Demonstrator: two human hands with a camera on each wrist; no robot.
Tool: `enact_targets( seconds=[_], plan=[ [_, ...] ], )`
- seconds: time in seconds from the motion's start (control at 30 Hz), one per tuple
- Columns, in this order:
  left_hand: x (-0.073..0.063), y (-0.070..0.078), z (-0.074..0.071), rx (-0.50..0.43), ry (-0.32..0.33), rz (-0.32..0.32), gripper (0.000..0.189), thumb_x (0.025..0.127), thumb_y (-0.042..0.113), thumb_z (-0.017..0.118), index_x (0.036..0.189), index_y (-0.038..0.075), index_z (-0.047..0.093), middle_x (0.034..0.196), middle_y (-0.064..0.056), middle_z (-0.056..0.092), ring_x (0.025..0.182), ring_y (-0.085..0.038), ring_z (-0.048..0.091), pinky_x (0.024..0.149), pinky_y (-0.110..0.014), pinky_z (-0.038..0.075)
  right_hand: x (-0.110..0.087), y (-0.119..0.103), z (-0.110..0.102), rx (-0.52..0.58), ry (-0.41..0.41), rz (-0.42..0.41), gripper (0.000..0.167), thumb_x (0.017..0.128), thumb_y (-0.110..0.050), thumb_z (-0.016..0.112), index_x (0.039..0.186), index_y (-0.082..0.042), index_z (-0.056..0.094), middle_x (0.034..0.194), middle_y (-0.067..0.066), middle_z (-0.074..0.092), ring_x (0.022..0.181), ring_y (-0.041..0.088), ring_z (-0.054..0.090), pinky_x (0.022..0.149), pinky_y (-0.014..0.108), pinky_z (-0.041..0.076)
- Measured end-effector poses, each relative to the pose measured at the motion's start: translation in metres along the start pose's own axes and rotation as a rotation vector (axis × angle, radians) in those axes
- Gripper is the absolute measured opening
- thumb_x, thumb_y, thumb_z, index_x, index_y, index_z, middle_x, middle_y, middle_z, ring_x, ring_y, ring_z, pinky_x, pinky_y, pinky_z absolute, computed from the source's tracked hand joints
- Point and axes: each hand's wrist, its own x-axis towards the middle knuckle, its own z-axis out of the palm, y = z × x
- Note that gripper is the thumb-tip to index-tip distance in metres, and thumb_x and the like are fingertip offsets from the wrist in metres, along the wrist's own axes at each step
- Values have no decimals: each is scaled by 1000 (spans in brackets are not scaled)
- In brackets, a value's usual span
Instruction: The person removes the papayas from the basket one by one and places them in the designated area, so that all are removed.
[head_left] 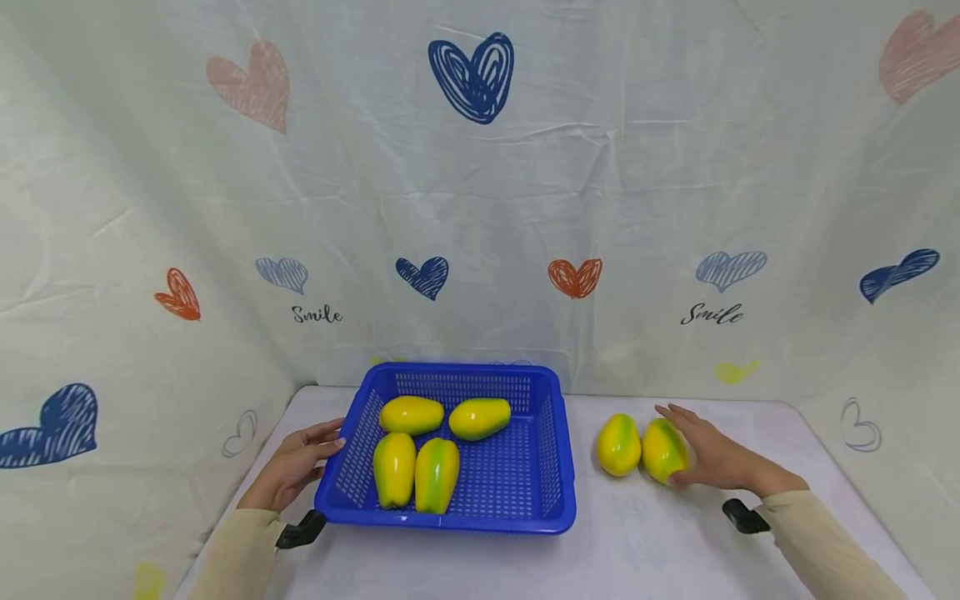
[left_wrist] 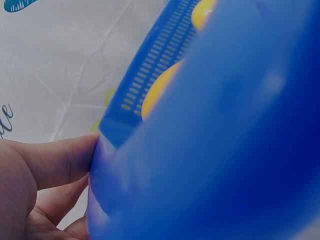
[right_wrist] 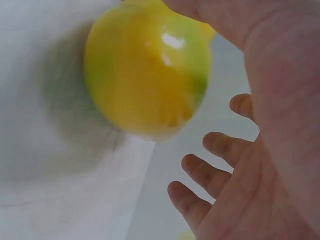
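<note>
At the blue basket (head_left: 510, 525), pinching its left rim with the left hand (head_left: 296, 462), and on the table (head_left: 630, 542) rightward, reaching round the outer loose fruit (head_left: 662, 452) with the right hand (head_left: 716, 457), with spread fingers (right_wrist: 207, 175) separately distinguishable only from the right wrist.

I count six yellow-green fruits (head_left: 480, 418): four inside the one blue basket (head_left: 446, 523), two far and two near, plus two more on the tabletop (head_left: 622, 542) to the right. I see two hands, one left hand (head_left: 296, 461) and one right hand (head_left: 716, 454). On the sheeting (head_left: 660, 167), I make out four dark blue hearts (head_left: 422, 277), two light blue hearts (head_left: 731, 268), two red hearts (head_left: 575, 277), two pink hearts (head_left: 255, 87) and two "Smile" words (head_left: 317, 314).
</note>
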Motion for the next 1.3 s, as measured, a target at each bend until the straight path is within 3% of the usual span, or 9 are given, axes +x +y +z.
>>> enact_targets(
  seconds=[0.17, 0.37, 0.73, 1.07, 1.3],
  plan=[
    [1, 1, 0, 2, 1, -3, 59, 110, 19, 58, 162, -1, 38, 155, -32, 43, 110, -23, 62, 106, -48, 52, 8, -11, -11, -14, 30, -34, 101, 78, -24, 94, 154, 10, 38, 157, 41, 34, 138, 64, 37, 106, 80, 37],
    [1, 4, 0, -5, -7, -7, 59, 110, 19, 57, 162, -1, 36, 157, -32, 41, 111, -24, 61, 111, -54, 49, 19, -39, -22, -19, 44, -58, 96, 83, -24, 91, 157, 5, 38, 159, 36, 35, 141, 59, 37, 110, 76, 37],
    [2, 5, -1, -8, -11, -11, 59, 111, 19, 57, 162, -1, 35, 155, -31, 44, 104, -19, 63, 92, -32, 54, 50, -90, -26, -113, 52, -156, 90, 84, -18, 91, 157, 1, 43, 159, 31, 42, 143, 54, 43, 112, 70, 40],
    [1, 3, 0, -2, 0, -25, 60, 110, 20, 58, 162, 0, 37, 155, -31, 44, 108, -22, 62, 106, -47, 52, 85, -119, -13, -169, 25, -272, 86, 86, -17, 90, 156, 1, 45, 157, 29, 46, 142, 49, 47, 114, 66, 43],
    [0, 1, 1, -13, -2, -24, 59, 110, 18, 59, 161, -1, 38, 154, -31, 46, 103, -19, 64, 95, -36, 56, 105, -134, 3, -185, -36, -294, 86, 88, -22, 88, 158, -1, 44, 159, 28, 45, 141, 47, 49, 115, 63, 43]
  ],
)
